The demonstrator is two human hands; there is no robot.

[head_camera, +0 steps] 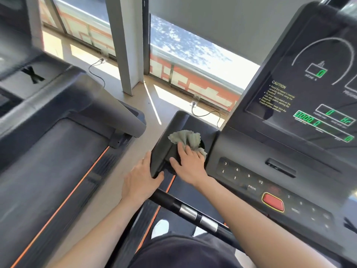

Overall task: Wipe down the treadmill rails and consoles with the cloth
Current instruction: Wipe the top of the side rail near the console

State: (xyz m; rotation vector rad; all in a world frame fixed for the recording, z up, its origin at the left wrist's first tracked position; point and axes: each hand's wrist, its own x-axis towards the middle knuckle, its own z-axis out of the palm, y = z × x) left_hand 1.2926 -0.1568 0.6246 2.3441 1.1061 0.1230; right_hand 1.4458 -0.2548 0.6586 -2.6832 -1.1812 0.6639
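- On the right of the view, the treadmill console (301, 144) rises dark and tilted, its display lit with green digits and a block of yellow caution text at its left side.
- To the left, across a strip of pale floor, a neighbouring treadmill (58, 151) shows its dark belt with an orange line along the edge.
- Joined to the console's left side is a black side tray (164, 136), with the rim of a round cup recess showing just beside the console.
- Below the tray a black handlebar (193, 211) with silver sensor bands runs diagonally toward the lower right.
- The left hand (141, 178) lies against the tray's outer left edge, fingers straight along the side and thumb touching the near corner; it holds nothing.
- The right hand (188, 163) lies flat on the tray with fingers spread and thumb stretched out, pressing on the cloth rather than gripping it.
- The grey-green cloth (185, 138) sits crumpled on the tray, partly over the cup recess, its near part under the right hand's fingers.
- A red stop button (273, 202) with a yellow border sits on the lower console panel, to the right of numbered keys.
- A white shoe (160, 227) shows below the handlebar.
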